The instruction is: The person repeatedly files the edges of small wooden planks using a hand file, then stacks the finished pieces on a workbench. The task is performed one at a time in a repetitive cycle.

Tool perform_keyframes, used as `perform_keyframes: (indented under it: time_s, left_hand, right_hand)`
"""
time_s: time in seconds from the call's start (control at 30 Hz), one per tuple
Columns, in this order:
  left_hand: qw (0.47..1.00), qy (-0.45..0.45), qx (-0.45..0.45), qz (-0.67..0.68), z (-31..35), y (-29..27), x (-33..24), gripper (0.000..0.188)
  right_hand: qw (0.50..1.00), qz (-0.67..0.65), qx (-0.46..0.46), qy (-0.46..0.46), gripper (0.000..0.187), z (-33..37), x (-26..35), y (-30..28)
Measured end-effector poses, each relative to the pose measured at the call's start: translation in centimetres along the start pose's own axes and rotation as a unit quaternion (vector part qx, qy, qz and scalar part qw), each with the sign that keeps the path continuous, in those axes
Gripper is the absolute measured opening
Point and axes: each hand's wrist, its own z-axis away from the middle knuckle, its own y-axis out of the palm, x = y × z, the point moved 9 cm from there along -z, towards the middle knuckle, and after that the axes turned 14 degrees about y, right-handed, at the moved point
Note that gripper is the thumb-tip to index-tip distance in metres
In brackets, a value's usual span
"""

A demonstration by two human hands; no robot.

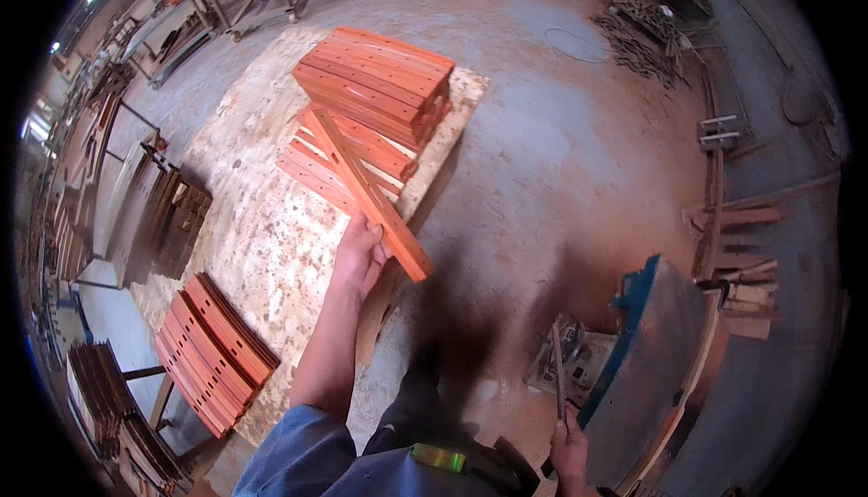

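Observation:
My left hand is closed around the near part of a reddish-brown wooden slat with small holes along it. The slat slants over the near edge of a spotted, pale worktable, its far end above a low layer of similar slats. Behind that layer rises a neat stack of reddish slats with holes in their tops. Down at the lower right, my right hand grips a long, thin, flat tool that points upward and looks like a file.
Slotted reddish slats lie at the table's near left. Beside my right hand stands a grey panel with a blue-green edge. Racks of wooden parts line the left. Scrap pieces are heaped at the far right.

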Motion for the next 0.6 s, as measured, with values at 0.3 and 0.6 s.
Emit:
perform_keyframes:
  time_s: [0.3,0.6]
  left_hand:
    - [0.965,-0.12,0.191,0.131,16.0,13.2,3.7,0.063]
    - [0.914,-0.28,0.291,-0.047,40.8,25.7,15.7,0.052]
  right_hand:
    - [0.998,-0.037,-0.044,-0.016,0.041,5.5,-11.0,-3.8]
    - [0.973,-0.192,-0.126,0.006,0.04,11.5,-37.0,-7.7]
